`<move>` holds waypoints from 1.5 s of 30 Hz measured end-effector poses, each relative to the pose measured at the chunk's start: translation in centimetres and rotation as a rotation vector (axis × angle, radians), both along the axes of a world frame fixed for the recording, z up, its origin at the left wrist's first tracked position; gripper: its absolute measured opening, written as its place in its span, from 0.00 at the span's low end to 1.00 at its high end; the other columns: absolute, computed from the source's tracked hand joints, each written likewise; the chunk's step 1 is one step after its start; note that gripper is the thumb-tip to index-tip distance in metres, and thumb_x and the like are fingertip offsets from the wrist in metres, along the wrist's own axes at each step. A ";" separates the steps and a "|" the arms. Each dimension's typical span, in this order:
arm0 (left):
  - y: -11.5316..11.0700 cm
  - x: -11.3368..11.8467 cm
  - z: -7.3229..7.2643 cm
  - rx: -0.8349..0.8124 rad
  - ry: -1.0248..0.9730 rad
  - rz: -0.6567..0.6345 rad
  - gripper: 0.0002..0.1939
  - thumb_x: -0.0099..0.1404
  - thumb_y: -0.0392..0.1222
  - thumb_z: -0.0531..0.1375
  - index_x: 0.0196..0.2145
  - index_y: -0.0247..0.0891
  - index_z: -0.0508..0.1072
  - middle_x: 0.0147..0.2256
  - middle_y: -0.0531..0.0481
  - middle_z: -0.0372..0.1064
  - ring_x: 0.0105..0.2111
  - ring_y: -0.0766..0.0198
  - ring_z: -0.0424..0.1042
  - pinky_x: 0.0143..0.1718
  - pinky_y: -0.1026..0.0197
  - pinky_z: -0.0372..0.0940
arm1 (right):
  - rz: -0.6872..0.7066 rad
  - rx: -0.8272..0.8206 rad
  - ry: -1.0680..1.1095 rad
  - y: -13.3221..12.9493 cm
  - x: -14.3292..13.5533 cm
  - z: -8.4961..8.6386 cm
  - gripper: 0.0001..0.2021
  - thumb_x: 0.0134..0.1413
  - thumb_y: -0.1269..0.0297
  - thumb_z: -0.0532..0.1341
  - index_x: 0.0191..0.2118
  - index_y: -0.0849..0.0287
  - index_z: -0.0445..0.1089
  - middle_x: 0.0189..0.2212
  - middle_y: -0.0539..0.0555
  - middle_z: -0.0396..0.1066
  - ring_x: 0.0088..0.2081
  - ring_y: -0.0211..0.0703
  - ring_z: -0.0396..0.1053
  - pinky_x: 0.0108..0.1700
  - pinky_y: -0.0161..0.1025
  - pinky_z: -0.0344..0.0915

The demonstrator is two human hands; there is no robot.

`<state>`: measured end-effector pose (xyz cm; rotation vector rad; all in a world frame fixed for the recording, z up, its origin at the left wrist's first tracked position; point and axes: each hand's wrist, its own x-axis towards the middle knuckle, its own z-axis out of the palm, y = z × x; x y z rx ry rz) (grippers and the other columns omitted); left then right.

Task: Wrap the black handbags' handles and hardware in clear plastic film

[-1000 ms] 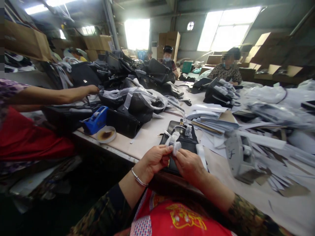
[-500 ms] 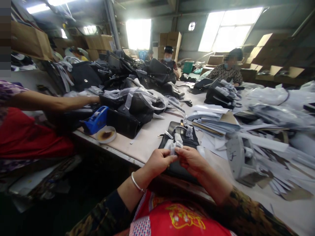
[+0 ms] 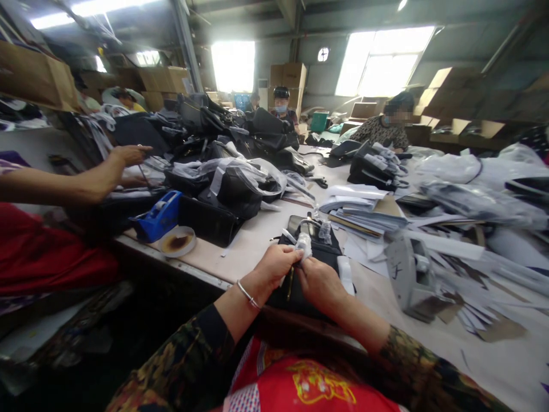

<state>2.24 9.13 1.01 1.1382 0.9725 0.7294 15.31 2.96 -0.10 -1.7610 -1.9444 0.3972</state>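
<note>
A black bag [image 3: 319, 254] lies at the front edge of the table, with clear plastic wrap around parts of its strap and hardware. My left hand [image 3: 278, 264], with a bracelet at the wrist, pinches a piece of whitish plastic wrapping [image 3: 304, 245] over the bag. Close against it, my right hand [image 3: 319, 280] has its fingers closed on the lower end of the same wrapping. A gold zipper shows below my hands. White paper sticks out at the bag's right side.
Left of the bag are a blue tape dispenser [image 3: 159, 217] and a tape roll [image 3: 178, 241]. Black bags [image 3: 240, 183] are piled behind. A grey dispenser [image 3: 414, 274] and papers [image 3: 364, 209] lie right. A co-worker's hand [image 3: 128, 154] is at left; other people sit behind.
The view has shifted slightly. My hands have moved a little on the wrapping, and the gold zipper now shows more. The co-worker's hand at the left has drawn back and up from the bags.
</note>
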 end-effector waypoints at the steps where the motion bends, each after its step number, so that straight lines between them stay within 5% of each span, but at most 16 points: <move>1: 0.0 -0.1 -0.2 0.060 0.005 0.020 0.19 0.53 0.54 0.70 0.25 0.33 0.76 0.21 0.54 0.66 0.22 0.70 0.60 0.24 0.66 0.53 | 0.010 -0.064 0.198 0.3 0.4 0.1 0.12 0.62 0.63 0.58 0.28 0.60 0.68 0.25 0.54 0.69 0.27 0.40 0.66 0.28 0.35 0.59; 6: -0.4 -0.7 -1.1 0.350 0.165 0.052 0.14 0.60 0.49 0.64 0.30 0.33 0.81 0.24 0.52 0.71 0.26 0.65 0.65 0.29 0.64 0.57 | -0.171 -0.651 1.386 3.0 2.2 0.5 0.19 0.63 0.48 0.58 0.28 0.57 0.60 0.18 0.43 0.55 0.16 0.28 0.41 0.16 0.27 0.39; 11: -1.1 -1.2 -2.1 0.469 0.222 0.026 0.13 0.63 0.45 0.62 0.36 0.34 0.83 0.30 0.50 0.76 0.32 0.62 0.69 0.34 0.62 0.61 | -0.314 -0.725 1.626 4.6 1.8 -0.2 0.15 0.63 0.61 0.60 0.26 0.57 0.58 0.15 0.40 0.50 0.14 0.26 0.41 0.14 0.25 0.41; 16: -0.3 -1.6 -2.2 0.367 0.217 -0.092 0.18 0.62 0.53 0.63 0.31 0.33 0.81 0.25 0.52 0.71 0.26 0.65 0.64 0.28 0.63 0.56 | -0.366 -0.612 1.551 4.0 0.9 -1.1 0.10 0.55 0.66 0.64 0.27 0.60 0.63 0.13 0.41 0.54 0.13 0.26 0.43 0.13 0.25 0.38; 21: 1.2 -0.8 -1.9 0.244 0.182 -0.081 0.27 0.59 0.64 0.63 0.25 0.33 0.77 0.21 0.53 0.65 0.23 0.68 0.58 0.25 0.63 0.51 | -0.324 -0.434 1.394 3.4 0.3 -1.1 0.14 0.45 0.60 0.70 0.25 0.60 0.65 0.13 0.40 0.53 0.13 0.25 0.44 0.14 0.25 0.37; 26: 1.7 -0.7 -2.3 0.196 0.184 -0.095 0.24 0.58 0.60 0.65 0.25 0.33 0.77 0.23 0.52 0.68 0.22 0.68 0.59 0.25 0.63 0.52 | -0.106 -0.487 1.211 3.0 1.2 -0.5 0.10 0.46 0.58 0.65 0.27 0.60 0.67 0.20 0.47 0.65 0.18 0.32 0.61 0.18 0.30 0.54; 29: 2.0 -0.8 -2.3 0.137 0.199 -0.101 0.22 0.57 0.58 0.66 0.22 0.33 0.75 0.19 0.54 0.64 0.20 0.70 0.56 0.22 0.63 0.47 | 0.048 -0.383 0.665 3.0 2.5 0.3 0.07 0.51 0.63 0.60 0.27 0.60 0.70 0.24 0.52 0.71 0.25 0.40 0.70 0.25 0.36 0.63; 32: 2.5 -0.6 -1.9 0.000 0.160 -0.064 0.21 0.55 0.55 0.70 0.21 0.34 0.71 0.16 0.57 0.59 0.17 0.73 0.51 0.20 0.63 0.41 | 0.151 -0.079 0.033 4.1 4.4 1.5 0.12 0.57 0.63 0.57 0.28 0.59 0.75 0.27 0.56 0.76 0.33 0.46 0.74 0.37 0.40 0.66; 35: 3.3 -0.4 -1.0 -0.111 0.102 -0.066 0.22 0.56 0.55 0.70 0.22 0.36 0.68 0.16 0.59 0.55 0.15 0.74 0.49 0.19 0.63 0.38 | 0.180 0.066 -0.263 6.2 6.3 2.5 0.14 0.58 0.66 0.57 0.44 0.58 0.78 0.41 0.58 0.79 0.43 0.50 0.75 0.45 0.41 0.66; 39: 4.2 -0.4 0.3 -0.190 0.060 -0.089 0.22 0.56 0.53 0.70 0.23 0.37 0.64 0.16 0.60 0.53 0.15 0.75 0.48 0.18 0.65 0.38 | 0.259 0.005 -0.409 9.0 6.6 2.9 0.25 0.55 0.66 0.60 0.60 0.53 0.70 0.49 0.59 0.77 0.47 0.52 0.75 0.45 0.41 0.66; 45: 5.2 -0.3 1.3 -0.241 -0.004 -0.100 0.18 0.56 0.48 0.68 0.23 0.37 0.64 0.17 0.59 0.53 0.15 0.75 0.50 0.17 0.69 0.40 | 0.231 -0.079 -0.318 11.8 5.4 1.0 0.12 0.56 0.69 0.59 0.42 0.59 0.80 0.45 0.62 0.78 0.47 0.54 0.74 0.45 0.40 0.65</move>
